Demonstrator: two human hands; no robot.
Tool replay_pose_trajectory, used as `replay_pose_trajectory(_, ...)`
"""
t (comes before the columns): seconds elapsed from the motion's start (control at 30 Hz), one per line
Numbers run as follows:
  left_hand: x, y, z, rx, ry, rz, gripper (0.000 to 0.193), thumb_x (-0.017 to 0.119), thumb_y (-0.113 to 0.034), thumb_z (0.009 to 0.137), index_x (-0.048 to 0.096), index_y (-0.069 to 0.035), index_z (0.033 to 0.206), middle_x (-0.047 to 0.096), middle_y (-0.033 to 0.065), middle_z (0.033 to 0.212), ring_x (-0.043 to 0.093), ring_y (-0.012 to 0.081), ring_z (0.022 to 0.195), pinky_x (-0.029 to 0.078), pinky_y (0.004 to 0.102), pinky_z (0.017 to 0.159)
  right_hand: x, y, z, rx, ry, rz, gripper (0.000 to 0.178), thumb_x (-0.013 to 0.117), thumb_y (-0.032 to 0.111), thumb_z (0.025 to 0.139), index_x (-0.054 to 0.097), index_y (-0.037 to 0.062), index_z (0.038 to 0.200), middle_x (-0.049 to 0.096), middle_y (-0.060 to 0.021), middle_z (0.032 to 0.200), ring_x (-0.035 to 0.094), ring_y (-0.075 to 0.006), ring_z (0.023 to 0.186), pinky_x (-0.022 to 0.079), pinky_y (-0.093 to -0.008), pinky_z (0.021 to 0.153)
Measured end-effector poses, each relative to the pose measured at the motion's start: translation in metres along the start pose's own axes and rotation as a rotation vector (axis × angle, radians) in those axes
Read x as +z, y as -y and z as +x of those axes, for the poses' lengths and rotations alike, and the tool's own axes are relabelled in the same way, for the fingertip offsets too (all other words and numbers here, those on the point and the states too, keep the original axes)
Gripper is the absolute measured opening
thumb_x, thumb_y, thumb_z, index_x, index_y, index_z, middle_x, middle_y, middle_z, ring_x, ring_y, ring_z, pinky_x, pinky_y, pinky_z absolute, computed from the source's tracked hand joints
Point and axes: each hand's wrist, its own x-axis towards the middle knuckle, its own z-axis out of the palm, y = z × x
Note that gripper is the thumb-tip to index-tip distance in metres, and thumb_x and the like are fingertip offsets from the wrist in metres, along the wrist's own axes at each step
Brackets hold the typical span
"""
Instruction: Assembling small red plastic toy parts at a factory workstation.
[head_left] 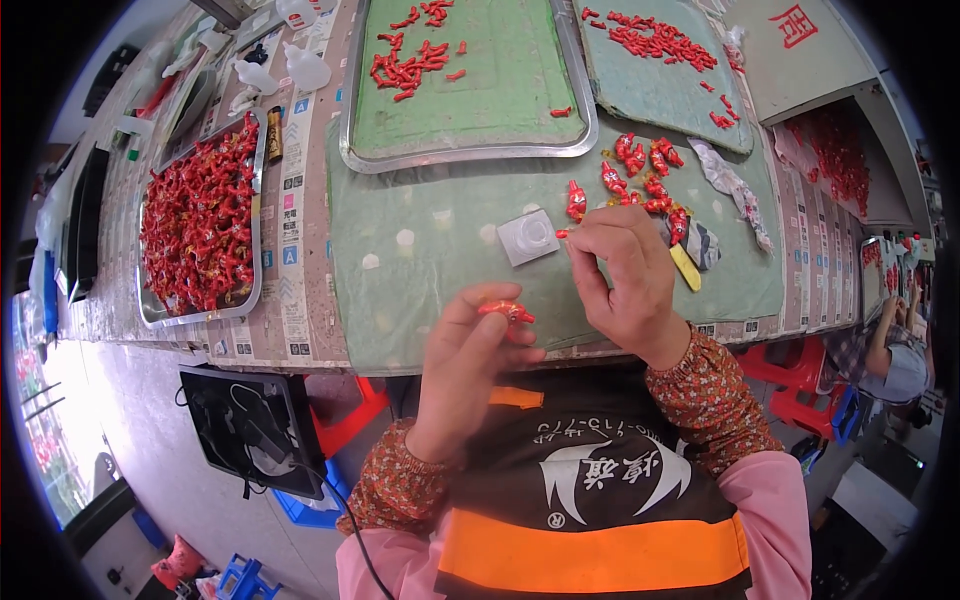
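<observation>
Near the table's front edge my left hand (pixel 465 350) is closed around a small glossy red figurine piece (pixel 508 311) with light markings. My right hand (pixel 630 275) pinches a tiny red part (pixel 562 234) between thumb and fingertips, above and to the right of the left hand. Just left of that part, a small white square block (pixel 528 238) with a round well lies on the green cloth (pixel 400 290). Behind my right hand several red figurine pieces (pixel 613 178) are grouped, with one red figurine (pixel 576 200) standing apart on their left.
A green-lined metal tray (pixel 470 155) holds small red parts; a second green tray (pixel 660 115) holds more. At left, a metal tray (pixel 150 312) is heaped with red figurines. A yellow stick (pixel 685 268) and crumpled plastic wrap (pixel 735 190) lie right. White bottles (pixel 306 68) stand far left.
</observation>
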Motion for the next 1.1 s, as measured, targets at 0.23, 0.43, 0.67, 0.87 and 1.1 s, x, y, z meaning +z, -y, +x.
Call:
replay_pose_trajectory(0.23, -0.002, 0.002, 0.001, 0.002, 0.020, -0.002, 0.030, 0.051, -0.018, 0.101, 0.049, -0.002, 0.127, 0.061, 0.0057, 0.102, 0.063, 0.0141, 0.092, 0.058, 0.0339, 0.082, 0.005, -0.005, -0.003, -0.013, 0.027, -0.010, 0.034, 0.068, -0.014, 0.071, 0.055, 0.0021, 0.098, 0.060, -0.0126, 0.090, 0.059, -0.0278, 0.075, 0.047, -0.0350, 0.062)
replay_pose_trajectory(0.43, -0.005, 0.004, 0.001, 0.012, 0.037, 0.000, 0.028, 0.050, -0.017, 0.101, 0.050, -0.002, 0.125, 0.061, 0.0054, 0.102, 0.063, 0.0134, 0.092, 0.057, 0.0338, 0.083, 0.004, -0.002, 0.000, -0.014, 0.016, -0.034, 0.034, 0.067, -0.015, 0.070, 0.056, 0.0019, 0.098, 0.060, -0.0128, 0.089, 0.059, -0.0279, 0.076, 0.048, -0.0352, 0.063)
replay_pose_trajectory(0.67, -0.004, 0.005, 0.000, 0.016, 0.025, -0.012, 0.026, 0.051, -0.017, 0.101, 0.049, -0.003, 0.123, 0.060, 0.0048, 0.099, 0.062, 0.0122, 0.088, 0.058, 0.0328, 0.081, -0.001, -0.001, 0.003, 0.003, -0.017, -0.042, 0.033, 0.067, -0.015, 0.070, 0.056, 0.0015, 0.097, 0.060, -0.0125, 0.087, 0.059, -0.0275, 0.076, 0.048, -0.0352, 0.066)
replay_pose_trajectory(0.87, -0.005, 0.006, 0.000, 0.029, 0.028, -0.010, 0.024, 0.050, -0.017, 0.101, 0.049, -0.003, 0.121, 0.059, 0.0052, 0.098, 0.062, 0.0123, 0.086, 0.058, 0.0321, 0.079, 0.001, -0.003, 0.001, 0.015, 0.017, -0.035, 0.030, 0.066, -0.015, 0.072, 0.057, 0.0014, 0.095, 0.060, -0.0121, 0.087, 0.059, -0.0266, 0.078, 0.048, -0.0346, 0.067)
replay_pose_trajectory(1.1, -0.006, 0.007, 0.000, 0.038, 0.043, -0.029, 0.026, 0.049, -0.018, 0.102, 0.049, -0.002, 0.123, 0.059, 0.0060, 0.100, 0.062, 0.0130, 0.087, 0.058, 0.0321, 0.078, -0.011, 0.009, 0.006, 0.056, -0.068, 0.067, 0.027, 0.064, -0.015, 0.072, 0.056, 0.0015, 0.093, 0.059, -0.0121, 0.085, 0.058, -0.0260, 0.073, 0.047, -0.0332, 0.063)
